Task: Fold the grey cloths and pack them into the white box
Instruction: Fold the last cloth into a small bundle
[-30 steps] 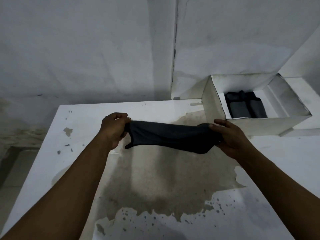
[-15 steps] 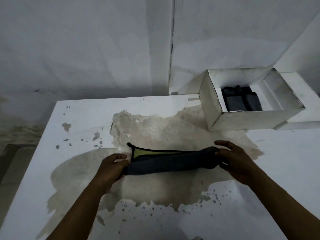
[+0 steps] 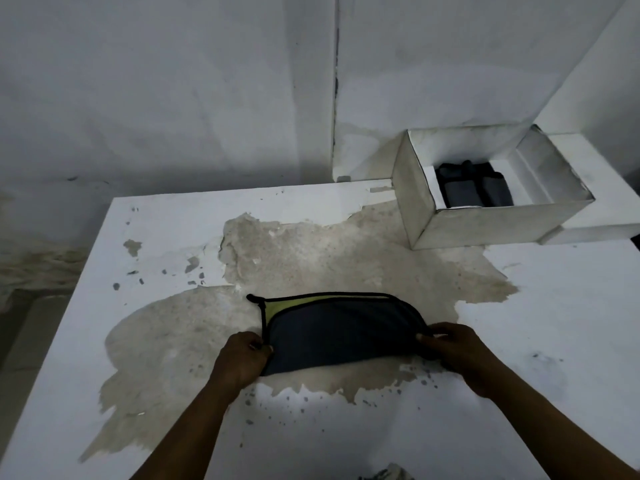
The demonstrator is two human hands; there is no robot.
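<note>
Forearms reach in bare from the bottom edge over the white worktop [image 3: 554, 341]. At the very bottom there is a small grey crumpled bit [image 3: 388, 476], cut off, can't tell what it is. Left hand [image 3: 242, 358] pinches the near left corner of the grey cloth [image 3: 343, 334], fingers curled round the edge. Right hand [image 3: 453, 351] grips the cloth's right end, fingers curled over it, thumb tip on the fabric. Both hands are clamped on the same cloth, one at each end, well apart. The cloth lies flat on the worktop, folded over. Dark grey layer is on top, and a lime-green inner face [image 3: 277, 308] shows as a strip along the far and left edges. Black trim runs round the border, with a small black loop [image 3: 252, 298] at the far left corner. The cloth sits on a large worn patch [image 3: 311, 258] where the white coating has peeled to a bare brownish surface, flecks around it. Farther back on the right, the white box [image 3: 485, 223] stands open-topped on the worktop, well apart from the held cloth. Inside it lie folded grey cloths [image 3: 474, 190], partly hidden by the near wall, count unclear. A white ledge [image 3: 588, 150] is just beside the box on its right; touching or not, can't tell. Behind everything is a stained whitish wall [image 3: 173, 98] with a vertical seam [image 3: 336, 81].
</note>
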